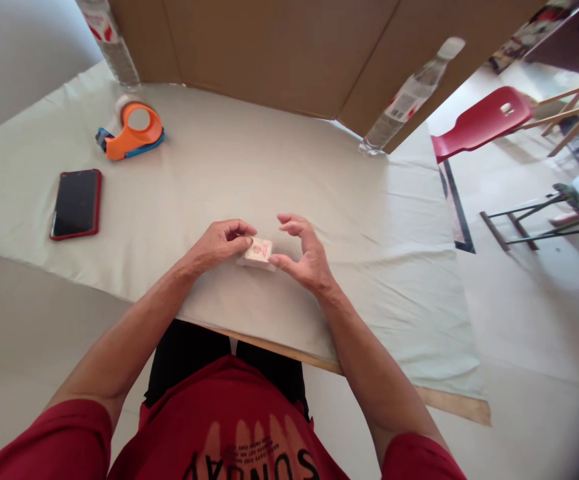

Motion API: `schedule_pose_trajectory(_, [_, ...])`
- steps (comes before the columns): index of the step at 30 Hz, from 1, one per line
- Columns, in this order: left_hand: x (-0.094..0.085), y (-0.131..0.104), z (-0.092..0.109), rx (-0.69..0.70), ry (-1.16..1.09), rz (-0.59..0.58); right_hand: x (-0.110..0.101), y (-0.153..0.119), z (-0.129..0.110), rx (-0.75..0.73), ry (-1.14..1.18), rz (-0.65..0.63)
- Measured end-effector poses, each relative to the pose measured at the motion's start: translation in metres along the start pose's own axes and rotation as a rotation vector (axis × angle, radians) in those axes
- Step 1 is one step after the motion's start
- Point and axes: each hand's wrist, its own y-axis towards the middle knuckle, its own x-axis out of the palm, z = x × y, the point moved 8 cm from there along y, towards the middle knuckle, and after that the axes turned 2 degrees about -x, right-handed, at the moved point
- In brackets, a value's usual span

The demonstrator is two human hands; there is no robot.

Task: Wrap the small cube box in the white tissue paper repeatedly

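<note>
A small whitish box (260, 250) with reddish print on its top rests on the cloth-covered table near its front edge. My left hand (223, 241) is at the box's left side, its thumb at the top left corner and its fingers curled behind; it is closed on the box. To the right, my right hand (303, 255) is open, fingers apart and curved, with the thumb tip at the box's right edge. The underside of the box is hidden.
An orange tape dispenser (137, 135) and a dark phone with a red edge (76, 204) lie at the left. Clear bottles stand at the back left (114, 53) and back right (409, 100) before a cardboard panel (269, 50). A red chair (484, 123) is beyond the table.
</note>
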Motion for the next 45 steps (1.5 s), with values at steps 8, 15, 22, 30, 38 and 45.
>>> schedule_pose_trajectory(8, [-0.027, 0.003, -0.003, 0.058, -0.06, 0.177, 0.002, 0.0, 0.027, 0.176, 0.098, -0.088])
schedule_pose_trajectory(15, [-0.021, 0.003, -0.001, 0.044, -0.031, 0.099, 0.012, -0.003, 0.027, 0.171, 0.11, -0.175])
schedule_pose_trajectory(22, [-0.009, 0.002, -0.002, 0.028, 0.081, -0.028, 0.024, -0.001, 0.023, 0.115, 0.086, -0.21])
schedule_pose_trajectory(30, [0.002, 0.0, 0.001, 0.083, 0.152, -0.098, 0.024, 0.0, 0.012, 0.053, 0.022, -0.097])
schedule_pose_trajectory(38, [0.008, -0.001, 0.002, 0.137, 0.104, -0.137, 0.015, 0.0, 0.006, 0.006, -0.015, -0.106])
schedule_pose_trajectory(45, [0.009, -0.001, 0.0, 0.17, 0.137, -0.122, 0.009, 0.006, -0.004, -0.095, -0.188, -0.001])
